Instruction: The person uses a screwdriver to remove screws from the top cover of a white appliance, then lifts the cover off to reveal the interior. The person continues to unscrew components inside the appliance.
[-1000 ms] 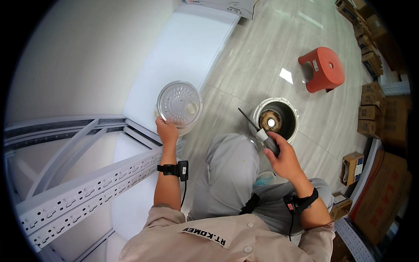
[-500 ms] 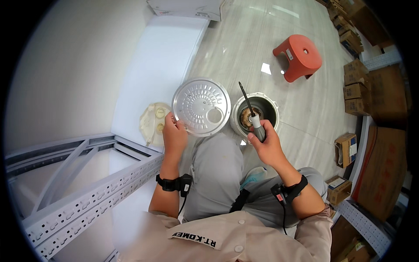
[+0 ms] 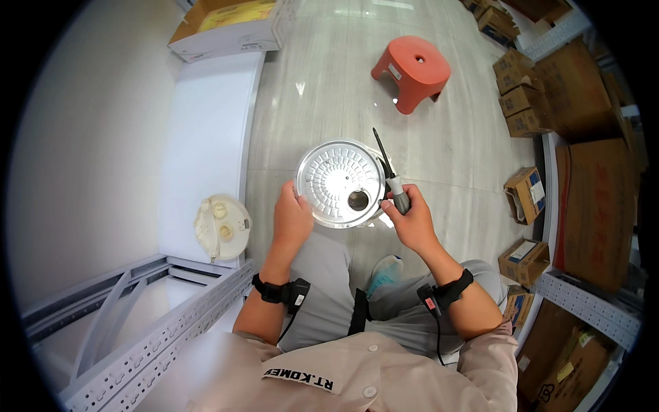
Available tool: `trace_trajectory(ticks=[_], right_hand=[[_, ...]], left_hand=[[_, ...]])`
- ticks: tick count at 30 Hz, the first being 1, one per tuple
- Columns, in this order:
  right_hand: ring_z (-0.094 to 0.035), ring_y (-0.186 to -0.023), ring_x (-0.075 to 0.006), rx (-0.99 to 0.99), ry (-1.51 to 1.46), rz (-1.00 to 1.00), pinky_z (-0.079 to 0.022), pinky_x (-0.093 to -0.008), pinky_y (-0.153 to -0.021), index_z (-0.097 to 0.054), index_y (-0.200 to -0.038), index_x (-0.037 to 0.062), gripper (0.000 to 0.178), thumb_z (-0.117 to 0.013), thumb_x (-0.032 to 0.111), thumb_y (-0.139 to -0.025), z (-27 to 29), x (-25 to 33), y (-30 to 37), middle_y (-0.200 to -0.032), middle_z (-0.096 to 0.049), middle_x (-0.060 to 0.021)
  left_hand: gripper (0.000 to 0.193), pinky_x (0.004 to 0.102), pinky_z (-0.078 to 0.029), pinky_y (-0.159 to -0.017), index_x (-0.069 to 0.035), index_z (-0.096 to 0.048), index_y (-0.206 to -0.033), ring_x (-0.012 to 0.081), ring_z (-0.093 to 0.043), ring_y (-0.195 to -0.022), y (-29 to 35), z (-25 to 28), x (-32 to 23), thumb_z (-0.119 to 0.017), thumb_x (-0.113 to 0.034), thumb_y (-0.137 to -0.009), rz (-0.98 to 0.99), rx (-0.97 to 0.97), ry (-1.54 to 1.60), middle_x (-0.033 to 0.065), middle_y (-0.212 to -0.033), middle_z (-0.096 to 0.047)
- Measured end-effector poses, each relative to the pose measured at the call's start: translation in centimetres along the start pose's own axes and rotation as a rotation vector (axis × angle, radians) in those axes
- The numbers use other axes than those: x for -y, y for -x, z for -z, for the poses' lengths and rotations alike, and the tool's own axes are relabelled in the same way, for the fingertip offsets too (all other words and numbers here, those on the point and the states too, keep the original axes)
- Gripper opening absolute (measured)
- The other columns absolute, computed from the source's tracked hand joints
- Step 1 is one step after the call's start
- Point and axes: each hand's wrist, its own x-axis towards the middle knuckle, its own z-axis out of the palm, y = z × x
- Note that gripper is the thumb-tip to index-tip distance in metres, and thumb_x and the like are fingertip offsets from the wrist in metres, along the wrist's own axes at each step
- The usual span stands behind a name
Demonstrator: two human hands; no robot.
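My left hand (image 3: 292,218) is closed on the left edge of a round, shiny metal plate (image 3: 328,184), embossed with rings of small marks and pierced by one larger round hole. The plate lies over a metal pot (image 3: 392,167) on the floor and covers most of it. Only a strip of the pot's rim and dark inside shows at the right. A screwdriver (image 3: 396,189) with a grey and white handle is gripped in my right hand (image 3: 413,221), its dark shaft slanting up and away. The fingers of my right hand are close to the plate's right edge.
A round white cover (image 3: 238,235) with cream fittings lies on the white shelf (image 3: 199,123) at left. Metal shelf rails (image 3: 158,326) stand near my left arm. Farther off is a red stool (image 3: 414,65). An open carton (image 3: 233,42) sits far left; cardboard boxes (image 3: 527,196) line the right.
The metal plate has moved right with my left hand, from beside the pot to over it. My right hand still holds the screwdriver. The whole view has shifted.
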Motion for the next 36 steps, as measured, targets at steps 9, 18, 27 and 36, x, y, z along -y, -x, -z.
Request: trace_trajectory(ticks=[9, 18, 27, 36], right_hand=[[-0.068, -0.083, -0.0267, -0.075, 0.157, -0.101, -0.054, -0.0385, -0.076, -0.059, -0.114, 0.0028, 0.039, -0.081, 0.018, -0.085, 1.1, -3.2, -1.1, -0.093, -0.071, -0.0145], [-0.071, -0.099, -0.0412, -0.119, 0.314, -0.133, -0.056, -0.0460, -0.086, -0.060, -0.121, 0.0046, 0.046, -0.075, 0.010, -0.078, 0.5, -5.1, -4.8, -0.107, -0.073, -0.0222], [-0.068, -0.105, -0.0394, -0.183, 0.466, 0.009, -0.054, -0.0475, -0.088, -0.063, -0.119, 0.0065, 0.040, -0.075, 0.010, -0.081, -1.1, -7.6, -6.5, -0.112, -0.071, -0.0190], [-0.069, -0.101, -0.0405, -0.227, 0.443, 0.031, -0.055, -0.0480, -0.085, -0.065, -0.119, 0.0073, 0.038, -0.076, 0.011, -0.082, -1.8, -6.6, -7.4, -0.108, -0.073, -0.0178]], left_hand=[[0.047, 0.0483, -0.052, -0.095, 0.008, -0.043, -0.141, 0.0451, -0.067, -0.110, -0.4, -5.1, -0.8, -0.053, -0.006, -0.097, -0.042, 0.139, -0.105, 0.0317, -0.118, -0.067], [0.077, 0.0473, -0.053, -0.095, 0.008, -0.029, -0.150, 0.0435, -0.069, -0.107, -0.1, -6.9, 1.6, -0.066, -0.013, -0.085, 0.201, 0.292, -0.135, 0.0308, -0.111, -0.070], [0.075, 0.0480, -0.054, -0.094, 0.007, -0.030, -0.148, 0.0424, -0.070, -0.106, 0.1, -8.0, 2.6, -0.068, -0.018, -0.089, 0.162, 0.287, -0.198, 0.0277, -0.107, -0.073], [0.069, 0.0489, -0.056, -0.088, 0.008, -0.028, -0.148, 0.0429, -0.072, -0.099, 0.3, -8.8, 2.7, -0.063, -0.017, -0.094, 0.143, 0.244, -0.240, 0.0287, -0.103, -0.073]])
